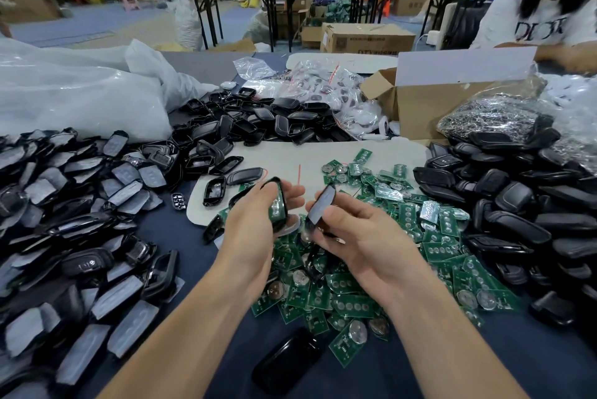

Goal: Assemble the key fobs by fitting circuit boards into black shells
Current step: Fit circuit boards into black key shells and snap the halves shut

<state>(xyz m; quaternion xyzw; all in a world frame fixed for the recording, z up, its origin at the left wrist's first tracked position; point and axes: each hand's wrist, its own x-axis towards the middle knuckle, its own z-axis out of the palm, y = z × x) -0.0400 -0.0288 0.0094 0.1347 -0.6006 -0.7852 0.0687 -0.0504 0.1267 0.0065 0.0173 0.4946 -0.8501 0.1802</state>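
**Inspector:** Work surface and bulk stock?

**Assistant:** A dark-clothed table (533,360) runs under both hands. A large white plastic bag (80,98) lies well left of the left fingers and beyond them. The film-covered shells (80,205) are heaped left of the left fingers. The right heap of shells (517,205) sits right of the right fingers. The far heap of shells (258,121) lies beyond both sets of fingertips.

**Inspector:** Circuit boards?

**Assistant:** The green circuit boards (355,295) are piled beneath the right fingers and out to their right. Several show round coin cells.

**Inspector:** The hands?

**Assistant:** On the left hand (252,221), the fingers are curled round a black shell (279,201) held on edge. A green board (274,206) shows inside it, on the side facing the palm. Whether it is fully seated, I cannot tell. On the right hand (355,230), thumb and fingers pinch a second shell piece (321,201), which is tilted. Its upper end is near the left fingertips but apart from them.
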